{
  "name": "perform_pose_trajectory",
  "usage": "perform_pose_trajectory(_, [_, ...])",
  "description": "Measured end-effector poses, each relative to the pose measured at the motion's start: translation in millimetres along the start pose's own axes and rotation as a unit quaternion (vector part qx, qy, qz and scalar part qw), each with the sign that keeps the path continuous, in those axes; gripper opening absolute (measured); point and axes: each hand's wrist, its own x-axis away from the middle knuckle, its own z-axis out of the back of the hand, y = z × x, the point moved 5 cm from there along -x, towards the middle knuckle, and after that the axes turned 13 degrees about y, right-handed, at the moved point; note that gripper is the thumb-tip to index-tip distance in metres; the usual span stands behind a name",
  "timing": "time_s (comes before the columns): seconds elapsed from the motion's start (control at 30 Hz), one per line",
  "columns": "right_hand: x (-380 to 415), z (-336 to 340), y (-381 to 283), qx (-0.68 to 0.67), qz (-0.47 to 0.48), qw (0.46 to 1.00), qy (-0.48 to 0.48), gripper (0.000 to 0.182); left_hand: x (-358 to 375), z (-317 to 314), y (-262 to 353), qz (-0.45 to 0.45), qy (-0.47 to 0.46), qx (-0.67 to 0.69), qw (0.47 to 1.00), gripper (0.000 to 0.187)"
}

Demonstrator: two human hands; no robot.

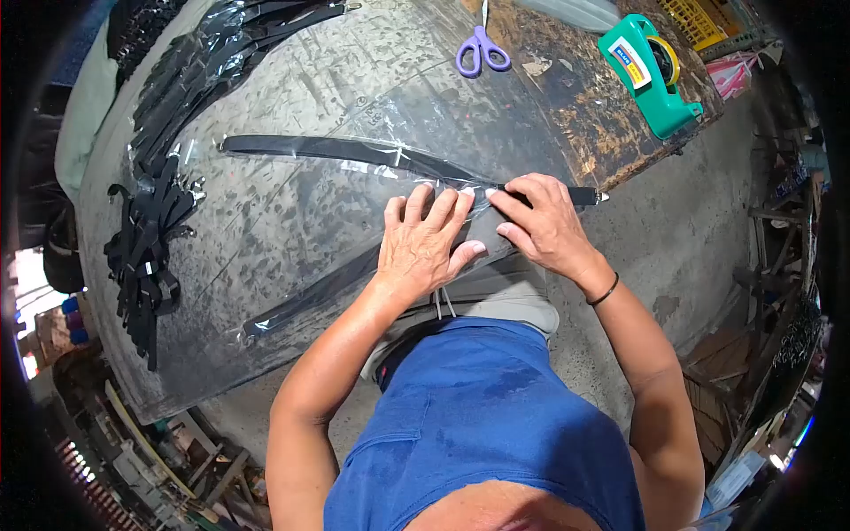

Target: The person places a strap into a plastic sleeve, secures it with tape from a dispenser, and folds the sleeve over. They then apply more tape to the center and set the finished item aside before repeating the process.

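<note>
A long black strap (pixel 310 147) with metal ends lies across the worktop, with clear plastic film (pixel 398 157) over part of it. My left hand (pixel 416 239) rests on the film just below the strap, fingers spread and palm down. Around the strap near its right end curls my right hand (pixel 551 226); its index fingertip presses on the film and its thumb stays apart. Past that hand, the strap's end sticks out over the table edge. A second dark strip in clear film (pixel 305 299) runs along the front edge, partly under my left arm.
Bundled black straps (pixel 150 230) lie at the left, with more in shiny plastic (pixel 221 53) at the top. Purple-handled scissors (pixel 482 53) and a green tape dispenser (pixel 651 78) rest at the far side. The grey worktop (pixel 239 221) has a worn wooden part (pixel 584 111) at the right.
</note>
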Motion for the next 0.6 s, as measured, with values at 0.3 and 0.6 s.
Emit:
perform_pose_trajectory(0.3, [-9, 3, -13, 0.061, 0.006, 0.998, -0.015, 0.059, -1, 3, 1, -0.008, 0.016, 0.013, 1.000, 0.064])
perform_pose_trajectory(0.6, [-4, -2, -13, 0.074, 0.018, 0.997, -0.007, 0.059, -18, 12, -8, 0.077, 0.109, 0.063, 0.989, 0.022])
